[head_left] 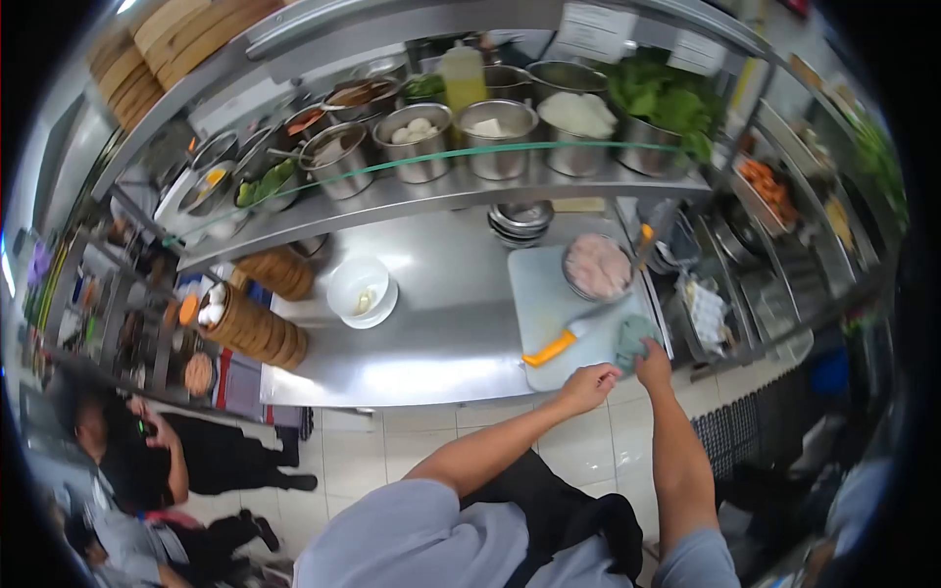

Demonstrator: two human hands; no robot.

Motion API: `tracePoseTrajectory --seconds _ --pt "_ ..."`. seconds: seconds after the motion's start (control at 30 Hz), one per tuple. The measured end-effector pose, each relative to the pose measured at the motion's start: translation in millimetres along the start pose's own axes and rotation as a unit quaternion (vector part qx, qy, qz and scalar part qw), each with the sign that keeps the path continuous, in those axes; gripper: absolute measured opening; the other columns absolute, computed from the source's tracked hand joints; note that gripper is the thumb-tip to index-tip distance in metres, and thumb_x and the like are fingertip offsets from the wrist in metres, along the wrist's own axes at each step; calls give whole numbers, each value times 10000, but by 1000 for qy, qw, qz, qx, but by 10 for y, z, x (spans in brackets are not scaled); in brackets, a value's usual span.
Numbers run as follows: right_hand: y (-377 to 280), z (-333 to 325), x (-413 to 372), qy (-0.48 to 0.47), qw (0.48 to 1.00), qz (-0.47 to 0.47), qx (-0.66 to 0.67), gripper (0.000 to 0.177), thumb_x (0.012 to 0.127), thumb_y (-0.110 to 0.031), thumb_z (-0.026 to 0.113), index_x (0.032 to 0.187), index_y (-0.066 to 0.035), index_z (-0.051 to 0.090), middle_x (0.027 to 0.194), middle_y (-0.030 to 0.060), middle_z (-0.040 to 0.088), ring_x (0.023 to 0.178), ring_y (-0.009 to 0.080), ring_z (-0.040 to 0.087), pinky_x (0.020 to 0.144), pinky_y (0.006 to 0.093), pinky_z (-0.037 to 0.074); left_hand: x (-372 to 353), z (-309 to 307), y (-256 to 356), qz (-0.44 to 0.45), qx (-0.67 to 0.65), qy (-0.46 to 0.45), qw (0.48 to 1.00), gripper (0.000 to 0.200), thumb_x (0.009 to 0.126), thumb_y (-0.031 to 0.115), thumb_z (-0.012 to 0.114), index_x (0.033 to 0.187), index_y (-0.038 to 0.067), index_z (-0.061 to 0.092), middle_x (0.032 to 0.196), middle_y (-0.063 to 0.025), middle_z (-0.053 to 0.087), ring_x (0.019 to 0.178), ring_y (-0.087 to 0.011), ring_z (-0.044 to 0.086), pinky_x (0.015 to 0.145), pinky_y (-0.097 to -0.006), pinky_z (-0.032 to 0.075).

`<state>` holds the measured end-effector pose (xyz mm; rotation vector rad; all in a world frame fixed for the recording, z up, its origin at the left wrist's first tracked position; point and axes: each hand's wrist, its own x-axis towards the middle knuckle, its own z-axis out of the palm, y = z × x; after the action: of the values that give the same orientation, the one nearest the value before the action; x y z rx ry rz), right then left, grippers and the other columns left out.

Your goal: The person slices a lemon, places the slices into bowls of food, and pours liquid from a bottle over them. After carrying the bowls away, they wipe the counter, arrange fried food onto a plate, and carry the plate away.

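Note:
My right hand [652,367] grips a green cloth [635,336] at the lower right corner of the white cutting board [537,304]. Just left of it, my left hand [590,386] is curled closed near the board's front edge, with nothing visible in it. A knife with an orange handle [549,349] lies across the board, its blade pointing toward the cloth. Behind the knife, on the board, stands a metal bowl of pale pink raw meat slices [599,267].
A white bowl [359,290] holds small pale pieces. Bamboo steamers [257,328] stand at the left. Stacked metal bowls [520,221] sit behind the board. Above, a steel shelf [441,195] carries several ingredient pots. Other people [137,441] stand at lower left.

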<state>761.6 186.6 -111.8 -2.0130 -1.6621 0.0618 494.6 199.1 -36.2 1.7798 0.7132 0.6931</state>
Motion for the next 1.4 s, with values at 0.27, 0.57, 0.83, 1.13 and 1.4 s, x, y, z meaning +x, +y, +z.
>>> tracePoseTrajectory --seconds 0.27,0.57,0.83,1.13,1.4 --pt "-1968 -1701 -165 -352 807 63 470 435 909 5 670 1336 -17 590 1334 85 605 1039 145 645 893 289 523 45 -809 128 -182 -349 -7 919 353 942 126 691 1291 124 637 1252 -37 627 1137 -150 598 1003 -343 492" --pt "-1015 -1535 80 -305 857 203 362 338 942 -9 635 1279 -10 608 1183 84 692 983 143 672 789 269 535 329 -3469 -734 -139 142 417 887 345 955 251 660 1267 103 649 1295 -128 653 1167 -331 624 1013 -423 488" --pt "-1066 -1235 283 -434 844 121 291 315 969 -85 633 1280 -37 621 1207 95 690 984 176 683 856 313 548 1016 -2895 -1843 -209 463 254 823 358 959 278 575 1301 213 661 1413 -143 541 1342 -352 472 1100 -626 335" --pt "-474 -1057 28 -571 643 225 457 383 1018 -210 637 1366 -61 575 1249 98 663 1070 180 650 916 345 560 -1862 -516 -448 -201 310 204 907 255 803 -10 653 1007 107 752 1232 -186 610 1182 -398 566 973 -466 481" --pt "-233 -676 -56 -533 268 355 720 477 1028 -376 505 1426 -113 529 1263 118 646 1117 251 650 796 421 598 -39 -134 634 -118 249 165 947 387 879 195 739 1229 49 661 1166 -181 691 1162 -369 617 1006 -469 480"
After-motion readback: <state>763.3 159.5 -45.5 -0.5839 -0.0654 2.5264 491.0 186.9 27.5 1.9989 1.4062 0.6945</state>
